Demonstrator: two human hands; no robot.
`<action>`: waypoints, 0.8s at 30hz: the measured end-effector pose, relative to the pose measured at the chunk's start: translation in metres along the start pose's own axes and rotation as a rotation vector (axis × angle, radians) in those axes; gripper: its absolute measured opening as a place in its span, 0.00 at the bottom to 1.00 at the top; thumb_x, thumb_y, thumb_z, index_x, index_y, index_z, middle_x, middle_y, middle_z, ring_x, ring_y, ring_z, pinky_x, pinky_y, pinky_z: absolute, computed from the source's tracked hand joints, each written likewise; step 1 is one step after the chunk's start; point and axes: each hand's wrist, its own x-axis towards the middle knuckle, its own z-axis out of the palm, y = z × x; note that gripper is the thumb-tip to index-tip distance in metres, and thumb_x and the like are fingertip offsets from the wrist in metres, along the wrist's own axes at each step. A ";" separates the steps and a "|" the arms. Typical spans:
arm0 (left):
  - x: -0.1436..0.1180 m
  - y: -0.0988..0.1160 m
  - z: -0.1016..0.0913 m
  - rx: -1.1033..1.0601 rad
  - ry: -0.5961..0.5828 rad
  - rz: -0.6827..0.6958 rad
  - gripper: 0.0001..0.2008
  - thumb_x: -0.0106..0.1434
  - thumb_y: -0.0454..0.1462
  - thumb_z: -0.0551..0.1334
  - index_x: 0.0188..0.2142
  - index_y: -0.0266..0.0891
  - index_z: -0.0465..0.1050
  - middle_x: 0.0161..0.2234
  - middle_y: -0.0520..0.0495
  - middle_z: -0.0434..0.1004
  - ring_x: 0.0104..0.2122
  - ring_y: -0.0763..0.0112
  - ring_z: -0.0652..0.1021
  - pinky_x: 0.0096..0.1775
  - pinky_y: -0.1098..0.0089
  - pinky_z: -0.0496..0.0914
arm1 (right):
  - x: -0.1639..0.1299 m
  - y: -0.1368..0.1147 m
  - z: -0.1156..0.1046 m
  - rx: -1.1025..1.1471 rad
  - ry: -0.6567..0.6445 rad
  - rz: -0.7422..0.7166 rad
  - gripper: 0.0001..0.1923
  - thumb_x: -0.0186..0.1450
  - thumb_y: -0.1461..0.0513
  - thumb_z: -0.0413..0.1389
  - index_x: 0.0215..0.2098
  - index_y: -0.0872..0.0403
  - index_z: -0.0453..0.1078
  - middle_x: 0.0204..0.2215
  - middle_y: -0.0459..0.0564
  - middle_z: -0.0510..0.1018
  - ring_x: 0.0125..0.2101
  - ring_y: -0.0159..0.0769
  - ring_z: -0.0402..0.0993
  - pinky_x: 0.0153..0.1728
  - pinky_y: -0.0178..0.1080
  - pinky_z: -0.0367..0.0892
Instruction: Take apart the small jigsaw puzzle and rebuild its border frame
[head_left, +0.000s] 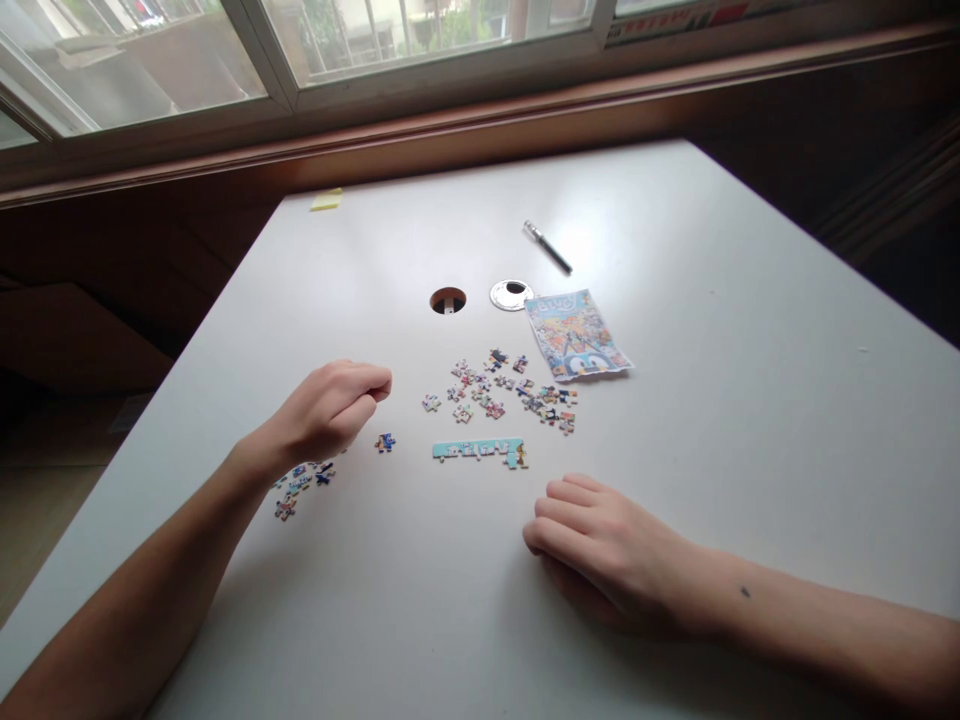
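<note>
Left hand (335, 408) and right hand (600, 547), both curled closed, flank the puzzle strip (469, 450); open table (757, 430) reaches the right edge (820, 248).

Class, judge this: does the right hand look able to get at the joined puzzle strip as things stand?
Probably yes: the right hand is close by, and only tabletop shows between it and the joined puzzle strip.

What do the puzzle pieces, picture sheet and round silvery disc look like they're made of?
Puzzle pieces: probably printed cardboard, given their thin, flat, interlocking shapes.
Picture sheet: likely paper, perhaps slightly glossy, its lower edge wavy.
Round silvery disc: shiny, so metal or metal-look plastic.
</note>
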 end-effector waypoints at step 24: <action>0.001 0.004 -0.001 0.015 -0.029 0.041 0.08 0.55 0.30 0.49 0.27 0.40 0.46 0.24 0.52 0.49 0.25 0.69 0.54 0.30 0.64 0.51 | -0.002 0.001 0.001 0.010 -0.026 0.011 0.06 0.66 0.69 0.47 0.34 0.54 0.60 0.28 0.47 0.65 0.28 0.35 0.52 0.32 0.39 0.50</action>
